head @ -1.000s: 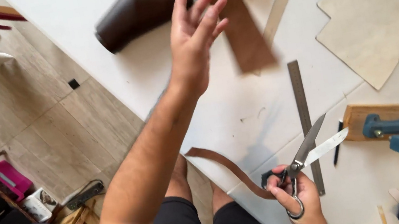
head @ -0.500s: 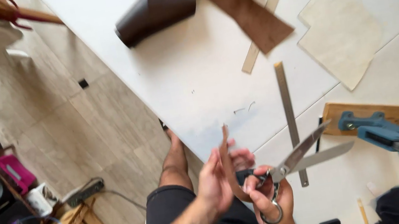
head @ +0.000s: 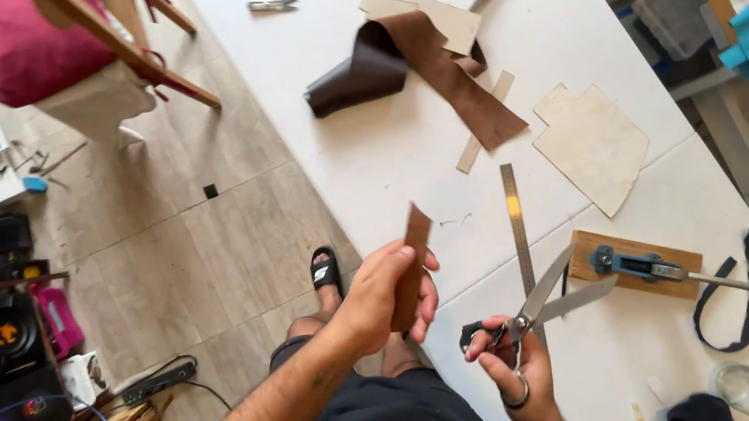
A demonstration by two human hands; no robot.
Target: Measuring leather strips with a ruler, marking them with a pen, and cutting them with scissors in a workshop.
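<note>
My left hand (head: pixel 386 292) grips a narrow brown leather strip (head: pixel 412 255) and holds it upright above the near edge of the white table (head: pixel 365 156). My right hand (head: pixel 520 377) is closed through the handles of large metal scissors (head: pixel 543 299), whose blades are spread and point away to the right. The two hands are a short way apart, just in front of my lap. A steel ruler (head: pixel 517 227) lies on the table just beyond the scissors.
A rolled dark brown leather piece (head: pixel 411 62) with a long tail lies further up the table, beside pale paper patterns (head: pixel 593 143). A blue-handled punch tool on a wooden block (head: pixel 637 266) and a black strap (head: pixel 728 309) lie at right. A wooden chair (head: pixel 113 41) stands at left.
My left hand came down from reaching high over the table and took hold of the leather strip near the scissors. The view has tilted, showing more of the table.
</note>
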